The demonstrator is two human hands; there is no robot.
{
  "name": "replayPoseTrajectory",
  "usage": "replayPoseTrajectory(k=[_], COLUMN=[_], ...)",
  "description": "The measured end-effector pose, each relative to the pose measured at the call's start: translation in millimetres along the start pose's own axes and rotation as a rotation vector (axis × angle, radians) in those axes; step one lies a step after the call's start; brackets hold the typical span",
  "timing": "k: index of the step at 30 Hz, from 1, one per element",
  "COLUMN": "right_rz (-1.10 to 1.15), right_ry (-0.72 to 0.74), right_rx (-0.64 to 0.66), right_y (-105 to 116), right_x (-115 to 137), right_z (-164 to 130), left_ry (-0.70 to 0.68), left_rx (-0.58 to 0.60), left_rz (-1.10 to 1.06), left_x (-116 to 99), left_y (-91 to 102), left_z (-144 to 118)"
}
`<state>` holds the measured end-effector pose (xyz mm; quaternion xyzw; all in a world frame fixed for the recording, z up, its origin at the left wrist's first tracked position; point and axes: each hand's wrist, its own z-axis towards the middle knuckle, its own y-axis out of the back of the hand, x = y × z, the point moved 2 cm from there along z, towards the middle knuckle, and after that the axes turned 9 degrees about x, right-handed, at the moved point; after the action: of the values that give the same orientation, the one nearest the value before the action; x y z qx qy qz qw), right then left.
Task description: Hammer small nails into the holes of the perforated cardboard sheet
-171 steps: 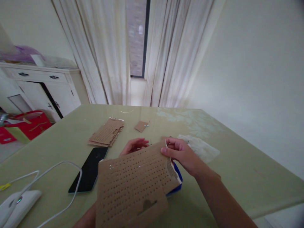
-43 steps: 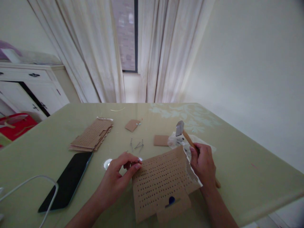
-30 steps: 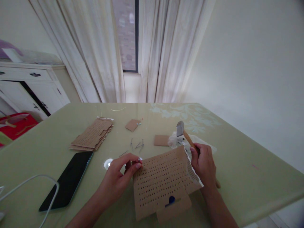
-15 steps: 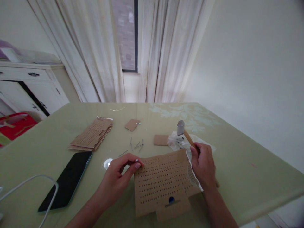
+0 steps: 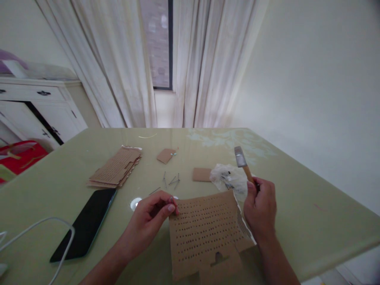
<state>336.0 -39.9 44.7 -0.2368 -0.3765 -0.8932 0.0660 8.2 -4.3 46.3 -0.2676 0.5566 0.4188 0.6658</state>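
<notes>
two hands at perforated card [image 5: 208,233] on bench [image 5: 297,206]: left hand [image 5: 152,215] grip pinches nail [image 5: 171,199]; right hand [image 5: 261,209] grip clamped on hammer [image 5: 244,166].

brown perforated cardboard [image 5: 204,231]; green table [image 5: 297,206]
</notes>
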Motion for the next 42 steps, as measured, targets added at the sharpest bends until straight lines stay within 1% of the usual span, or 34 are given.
replayPoseTrajectory(k=[3, 5, 8, 11, 15, 18, 21, 24, 26, 27, 30, 32, 34, 38, 40, 42], right_rz=[-0.006, 0.005, 0.031, 0.046, 0.050, 0.053, 0.062, 0.048, 0.078, 0.126, 0.415, 0.603, 0.707, 0.793, 0.835, 0.884], right_ry=[-0.008, -0.005, 0.003, 0.012, 0.019, 0.010, 0.014, 0.004, -0.080, -0.149, -0.368, -0.481, -0.592, -0.794, -0.843, -0.862], right_rx=[-0.042, -0.050, -0.035, -0.012, 0.039, 0.060, 0.003, -0.053, -0.033, 0.011, 0.258, 0.412, 0.509, 0.627, 0.642, 0.613], right_y=[2, 1, -2, -4, -6, -8, -3, 13, 30, 39, 61, 70, 73, 68, 65, 66], right_x=[-2, -4, -4, -5, -8, -9, -6, 1, 5, 7, 10, 11, 11, 15, 17, 19], right_z=[1, 1, 2, 1, -1, -1, 3, 8, 9, 9, -1, -13, -29, -66, -78, -84], left_ry=[0.018, 0.025, 0.008, -0.043, -0.117, -0.141, -0.138, -0.145, -0.153, -0.158, -0.161, -0.159, -0.155, -0.158, -0.170, -0.182], left_rx=[0.069, 0.092, 0.106, 0.106, 0.094, 0.100, 0.097, 0.082, 0.081, 0.084, 0.086, 0.085, 0.080, 0.047, 0.026, 0.016], left_rz=[-0.057, -0.050, 0.095, 0.237, 0.304, 0.318, 0.337, 0.337, 0.323, 0.317, 0.301, 0.290, 0.275, 0.243, 0.226, 0.202], left_x=[2, 4, 6, 6, 4, 4, 5, 6, 7, 8, 9, 10, 10, 9, 9, 8], left_y=[-0.9, -1.5, -2.1, -2.5, -3.0, -3.9, -5.3, -6.7, -7.8, -8.4, -9.7, -10.6, -11.8, -14.9, -16.8, -19.1], left_z=[1, 0, 0, -1, -1, -1, 0, 0, 0, 1, 1, 2, 2, 4, 4, 3])
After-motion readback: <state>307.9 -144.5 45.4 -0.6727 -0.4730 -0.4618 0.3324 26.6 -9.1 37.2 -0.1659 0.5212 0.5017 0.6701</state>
